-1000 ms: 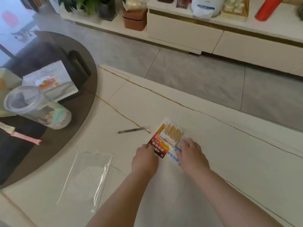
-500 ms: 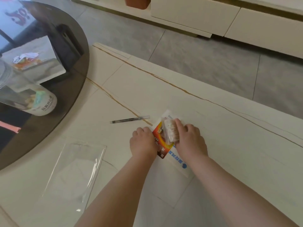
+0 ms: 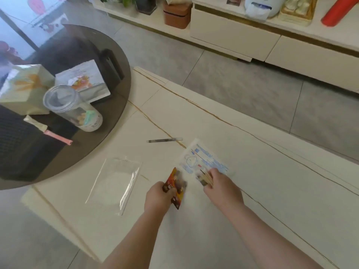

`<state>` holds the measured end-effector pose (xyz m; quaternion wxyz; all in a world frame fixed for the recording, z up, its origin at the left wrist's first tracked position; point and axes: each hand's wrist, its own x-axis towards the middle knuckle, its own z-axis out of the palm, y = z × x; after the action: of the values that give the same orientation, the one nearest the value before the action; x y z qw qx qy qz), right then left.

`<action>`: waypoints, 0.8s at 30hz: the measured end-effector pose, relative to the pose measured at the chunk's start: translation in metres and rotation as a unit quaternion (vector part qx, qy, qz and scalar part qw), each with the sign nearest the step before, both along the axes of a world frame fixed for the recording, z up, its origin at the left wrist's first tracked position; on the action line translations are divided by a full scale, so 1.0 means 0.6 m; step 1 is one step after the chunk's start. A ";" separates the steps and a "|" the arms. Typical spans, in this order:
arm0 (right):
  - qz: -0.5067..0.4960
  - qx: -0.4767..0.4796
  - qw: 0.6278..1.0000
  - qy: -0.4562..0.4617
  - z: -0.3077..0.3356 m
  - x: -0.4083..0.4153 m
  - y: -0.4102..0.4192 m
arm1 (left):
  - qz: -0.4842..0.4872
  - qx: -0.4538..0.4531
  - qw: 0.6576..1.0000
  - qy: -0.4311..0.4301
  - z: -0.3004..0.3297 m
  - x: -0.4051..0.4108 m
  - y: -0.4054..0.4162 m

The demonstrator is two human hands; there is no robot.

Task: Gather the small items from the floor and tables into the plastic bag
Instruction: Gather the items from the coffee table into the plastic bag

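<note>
On the far left, a round dark glass table carries a pale green box, a white tissue box, a clear plastic jar lying tilted on its side, and a pink-tipped tube near the table's edge. To its right, on the white marble table, an empty clear plastic bag lies flat, its mouth toward the glass table. Beyond it, a black pen rests on the marble, just left of a white packet with blue print, which lies flat. The left hand, fingers curled, grips a red-and-orange packet lifted off the surface, near the bag's right edge but apart from it. The right hand is clamped on a small box of cotton swabs, held over the near corner of the white packet; whether the box touches the packet cannot be told, as both held items are motion-blurred. The two hands are apart, side by side. Behind the marble table runs grey tiled floor, then a low cream cabinet bearing a brown container, a white appliance and a red cylinder.
</note>
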<state>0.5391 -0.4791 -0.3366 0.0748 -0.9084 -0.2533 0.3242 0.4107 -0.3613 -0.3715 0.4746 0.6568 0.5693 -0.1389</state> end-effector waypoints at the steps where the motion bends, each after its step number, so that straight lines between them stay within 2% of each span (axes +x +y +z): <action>1: -0.005 0.001 1.000 0.008 0.018 -0.012 -0.004 | 0.019 -0.006 1.000 0.000 0.021 -0.016 -0.005; 8: -0.025 0.028 0.997 0.069 0.158 -0.104 -0.036 | 0.153 -0.029 0.986 -0.055 0.189 -0.135 -0.046; 13: -0.082 0.107 0.974 0.184 0.261 -0.193 -0.073 | 0.266 -0.056 0.957 -0.096 0.326 -0.238 -0.084; 19: -0.119 0.192 0.919 0.322 0.364 -0.311 -0.092 | 0.408 -0.072 0.894 -0.173 0.451 -0.397 -0.139; 24: -0.067 0.207 0.898 0.383 0.451 -0.425 -0.071 | 0.504 -0.058 0.822 -0.257 0.515 -0.537 -0.176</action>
<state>0.2841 -0.5217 -0.0659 0.3743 -0.6925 -0.2049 0.5817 0.0885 -0.4669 -0.0624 0.6449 0.2615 0.6690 0.2611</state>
